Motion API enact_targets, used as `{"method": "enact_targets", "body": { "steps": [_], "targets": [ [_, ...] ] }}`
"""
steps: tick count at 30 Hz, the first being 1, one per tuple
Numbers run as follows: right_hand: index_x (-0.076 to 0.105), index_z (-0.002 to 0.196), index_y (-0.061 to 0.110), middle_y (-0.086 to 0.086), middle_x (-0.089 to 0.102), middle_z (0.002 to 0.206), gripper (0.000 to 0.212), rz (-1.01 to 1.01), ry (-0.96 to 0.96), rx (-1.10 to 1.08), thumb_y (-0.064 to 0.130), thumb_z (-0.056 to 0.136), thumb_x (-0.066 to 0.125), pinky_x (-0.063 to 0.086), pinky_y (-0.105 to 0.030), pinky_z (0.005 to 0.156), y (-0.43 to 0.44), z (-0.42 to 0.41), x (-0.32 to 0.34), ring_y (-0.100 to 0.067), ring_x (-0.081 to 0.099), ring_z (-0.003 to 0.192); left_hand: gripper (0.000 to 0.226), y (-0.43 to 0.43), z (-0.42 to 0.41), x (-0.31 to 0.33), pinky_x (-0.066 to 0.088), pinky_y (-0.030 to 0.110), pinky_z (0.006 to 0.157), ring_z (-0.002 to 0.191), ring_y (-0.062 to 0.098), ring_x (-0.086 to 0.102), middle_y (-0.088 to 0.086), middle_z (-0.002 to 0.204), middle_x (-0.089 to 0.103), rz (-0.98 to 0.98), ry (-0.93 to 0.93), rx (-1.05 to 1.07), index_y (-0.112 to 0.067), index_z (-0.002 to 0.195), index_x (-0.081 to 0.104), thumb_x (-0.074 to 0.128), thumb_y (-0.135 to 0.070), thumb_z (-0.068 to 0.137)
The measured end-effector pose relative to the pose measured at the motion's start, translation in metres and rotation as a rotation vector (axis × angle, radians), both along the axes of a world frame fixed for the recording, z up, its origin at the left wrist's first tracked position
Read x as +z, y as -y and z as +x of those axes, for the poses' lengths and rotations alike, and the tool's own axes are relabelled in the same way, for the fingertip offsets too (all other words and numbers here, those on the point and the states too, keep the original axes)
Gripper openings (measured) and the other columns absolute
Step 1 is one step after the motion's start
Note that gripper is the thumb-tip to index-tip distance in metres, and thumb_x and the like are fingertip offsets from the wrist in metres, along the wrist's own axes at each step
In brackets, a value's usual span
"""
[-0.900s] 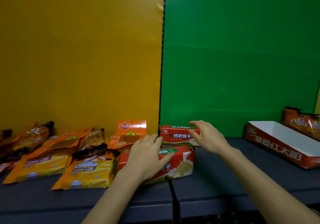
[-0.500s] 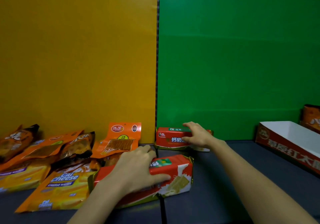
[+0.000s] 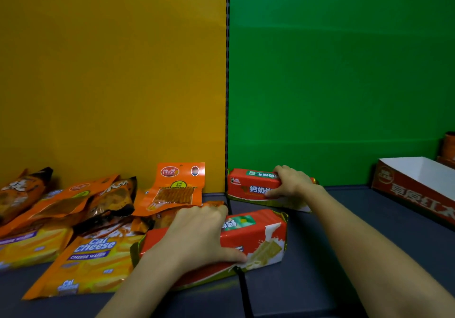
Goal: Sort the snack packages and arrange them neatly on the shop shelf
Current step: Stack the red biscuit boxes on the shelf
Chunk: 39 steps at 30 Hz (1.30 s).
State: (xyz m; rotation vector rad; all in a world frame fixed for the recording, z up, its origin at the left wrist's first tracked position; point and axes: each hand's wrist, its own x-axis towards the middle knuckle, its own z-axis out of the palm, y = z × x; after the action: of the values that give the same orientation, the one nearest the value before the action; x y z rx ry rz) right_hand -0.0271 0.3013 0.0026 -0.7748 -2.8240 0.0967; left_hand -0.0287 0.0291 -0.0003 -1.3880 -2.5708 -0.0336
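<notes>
My left hand (image 3: 197, 234) curls round the near red foil biscuit pack (image 3: 261, 239). My right hand (image 3: 293, 184) clamps the far red foil biscuit pack (image 3: 246, 184). Flat orange plastic pouches (image 3: 179, 189) crowd just beyond my left fingers.

Red carton (image 3: 416, 195) cut by right edge; left hand (image 3: 197, 234) hides near biscuit pack (image 3: 261, 240) middle.

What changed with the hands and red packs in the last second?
The right hand has closed on the rear red foil biscuit pack by the green panel, thumb on its front. The left hand, already on the near red foil biscuit pack, now curls round it. Both packs, the orange bags and the cardboard tray stay put.
</notes>
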Motion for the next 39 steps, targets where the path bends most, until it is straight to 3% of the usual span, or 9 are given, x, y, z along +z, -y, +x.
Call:
{"method": "enact_targets", "body": {
  "steps": [8, 12, 15, 21, 24, 27, 32, 39],
  "targets": [
    [0.049, 0.122, 0.019, -0.005, 0.061, 0.121, 0.066, 0.073, -0.22, -0.104, 0.06, 0.073, 0.066, 0.044, -0.034, 0.086, 0.024, 0.054, 0.023, -0.026, 0.058, 0.111, 0.077, 0.003, 0.008, 0.024, 0.042, 0.019, 0.075, 0.102, 0.009, 0.059, -0.01, 0.121, 0.059, 0.171, -0.106, -0.076, -0.028, 0.12, 0.044, 0.052, -0.08, 0.063],
    [0.049, 0.124, 0.02, -0.007, 0.061, 0.121, 0.064, 0.095, -0.292, -0.182, 0.058, 0.076, 0.064, 0.044, -0.035, 0.086, 0.029, 0.106, 0.05, -0.028, 0.058, 0.109, 0.076, -0.014, 0.025, 0.047, 0.037, 0.023, 0.068, 0.097, 0.012, 0.06, -0.009, 0.114, 0.062, 0.232, -0.2, -0.183, -0.028, 0.113, 0.047, 0.051, -0.083, 0.061],
    [0.049, 0.125, 0.018, -0.008, 0.061, 0.121, 0.06, 0.117, -0.33, -0.258, 0.053, 0.078, 0.065, 0.044, -0.034, 0.082, 0.028, 0.153, 0.058, -0.029, 0.058, 0.108, 0.076, -0.032, 0.04, 0.052, 0.041, 0.026, 0.068, 0.094, 0.015, 0.061, -0.007, 0.11, 0.064, 0.255, -0.198, -0.26, -0.029, 0.109, 0.049, 0.051, -0.085, 0.058],
    [0.05, 0.126, 0.017, -0.009, 0.061, 0.124, 0.064, 0.101, -0.366, -0.456, 0.049, 0.074, 0.068, 0.048, -0.039, 0.09, 0.016, 0.254, 0.053, -0.028, 0.058, 0.11, 0.074, -0.076, 0.084, 0.051, 0.037, 0.027, 0.067, 0.092, 0.021, 0.062, -0.004, 0.103, 0.066, 0.301, -0.134, -0.438, -0.029, 0.105, 0.053, 0.055, -0.084, 0.055],
    [0.048, 0.128, 0.019, -0.007, 0.06, 0.125, 0.068, 0.077, -0.356, -0.576, 0.054, 0.073, 0.068, 0.045, -0.031, 0.083, 0.013, 0.309, 0.049, -0.026, 0.057, 0.111, 0.076, -0.106, 0.112, 0.049, 0.038, 0.027, 0.067, 0.09, 0.021, 0.062, -0.003, 0.102, 0.066, 0.287, -0.102, -0.54, -0.028, 0.105, 0.054, 0.055, -0.084, 0.054],
    [0.048, 0.129, 0.023, -0.003, 0.059, 0.128, 0.07, 0.074, -0.339, -0.704, 0.058, 0.071, 0.068, 0.041, -0.034, 0.083, 0.007, 0.364, 0.046, -0.025, 0.056, 0.114, 0.078, -0.138, 0.145, 0.047, 0.038, 0.028, 0.068, 0.094, 0.023, 0.062, -0.001, 0.105, 0.066, 0.275, -0.093, -0.642, -0.027, 0.107, 0.054, 0.056, -0.084, 0.054],
    [0.05, 0.124, 0.025, -0.002, 0.062, 0.122, 0.069, 0.063, -0.329, -0.837, 0.062, 0.069, 0.068, 0.047, -0.037, 0.086, -0.014, 0.453, 0.038, -0.023, 0.06, 0.106, 0.083, -0.198, 0.211, 0.037, 0.039, 0.03, 0.071, 0.099, 0.023, 0.061, -0.001, 0.112, 0.066, 0.233, -0.097, -0.785, -0.025, 0.115, 0.054, 0.053, -0.085, 0.056],
    [0.05, 0.122, 0.024, 0.0, 0.063, 0.117, 0.069, 0.068, -0.291, -0.948, 0.063, 0.068, 0.068, 0.051, -0.035, 0.084, -0.081, 0.574, 0.029, -0.018, 0.061, 0.1, 0.077, -0.292, 0.319, 0.029, 0.04, 0.031, 0.072, 0.099, 0.021, 0.06, -0.004, 0.108, 0.064, 0.235, -0.062, -0.889, -0.025, 0.109, 0.053, 0.055, -0.083, 0.058]
  ]
}}
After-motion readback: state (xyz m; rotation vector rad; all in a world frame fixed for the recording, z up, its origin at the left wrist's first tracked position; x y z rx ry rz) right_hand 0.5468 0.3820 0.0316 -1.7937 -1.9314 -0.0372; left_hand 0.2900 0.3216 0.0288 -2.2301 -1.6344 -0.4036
